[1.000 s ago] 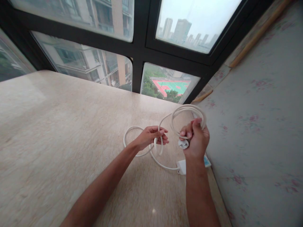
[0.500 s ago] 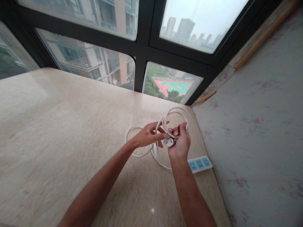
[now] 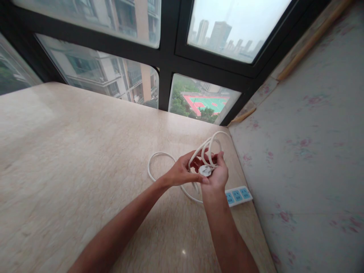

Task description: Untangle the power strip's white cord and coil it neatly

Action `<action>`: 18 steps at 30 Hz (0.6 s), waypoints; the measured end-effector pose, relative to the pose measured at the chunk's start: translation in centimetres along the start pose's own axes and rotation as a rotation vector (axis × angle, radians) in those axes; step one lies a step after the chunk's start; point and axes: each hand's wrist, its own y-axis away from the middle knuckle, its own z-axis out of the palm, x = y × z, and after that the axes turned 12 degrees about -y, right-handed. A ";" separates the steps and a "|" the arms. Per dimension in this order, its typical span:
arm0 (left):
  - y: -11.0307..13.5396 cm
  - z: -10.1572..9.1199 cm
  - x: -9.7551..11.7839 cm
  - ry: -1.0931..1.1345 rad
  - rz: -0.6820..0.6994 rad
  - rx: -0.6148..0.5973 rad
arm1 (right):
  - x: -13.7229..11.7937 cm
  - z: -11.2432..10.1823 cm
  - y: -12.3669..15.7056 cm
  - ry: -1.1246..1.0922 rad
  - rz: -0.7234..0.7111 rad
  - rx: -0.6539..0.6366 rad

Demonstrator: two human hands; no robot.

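White cord (image 3: 211, 143): coiled loops held just above the tabletop (image 3: 71, 159), near its right edge. Your right hand (image 3: 218, 177) curls its fingers closed round coil and plug (image 3: 204, 170). Your left hand (image 3: 182, 173) pinches the loops, fingers narrow. Power strip (image 3: 239, 195) lies by the wall (image 3: 298, 159). There is open room to the left.
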 end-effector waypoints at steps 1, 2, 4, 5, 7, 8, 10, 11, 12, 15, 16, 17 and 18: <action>-0.1 0.1 -0.2 0.019 0.012 0.034 | 0.3 0.0 0.1 0.021 0.018 -0.016; -0.1 0.1 -0.3 0.047 0.022 0.066 | 0.6 -0.1 0.2 0.041 0.027 -0.040; -0.2 0.0 -0.4 0.114 0.021 0.118 | 1.4 -0.2 0.5 0.059 -0.006 -0.078; -0.2 0.0 -0.4 0.144 0.012 0.139 | 1.7 -0.3 0.6 0.062 -0.048 -0.081; -0.3 0.0 -0.3 0.188 0.000 0.175 | 2.3 -0.4 0.8 0.077 -0.157 -0.071; -0.3 0.0 -0.2 0.200 -0.004 0.195 | 2.6 -0.3 1.0 0.090 -0.201 -0.068; -0.3 0.0 -0.1 0.221 -0.007 0.242 | 2.9 -0.2 1.3 0.108 -0.236 -0.086; -0.3 0.0 0.0 0.240 -0.011 0.263 | 3.1 -0.1 1.5 0.109 -0.241 -0.098; -0.4 0.0 0.1 0.268 -0.014 0.279 | 3.2 0.1 1.8 0.106 -0.247 -0.108; -0.5 -0.3 0.5 0.376 -0.018 0.303 | 3.2 0.6 2.5 0.089 -0.239 -0.142; -0.6 -0.5 0.6 0.410 -0.022 0.305 | 3.2 0.7 2.6 0.086 -0.216 -0.159; -0.7 -0.8 0.7 0.440 -0.030 0.305 | 3.2 0.8 2.7 0.088 -0.186 -0.180; -0.7 -1.0 0.8 0.465 -0.041 0.303 | 3.1 0.8 2.8 0.094 -0.150 -0.204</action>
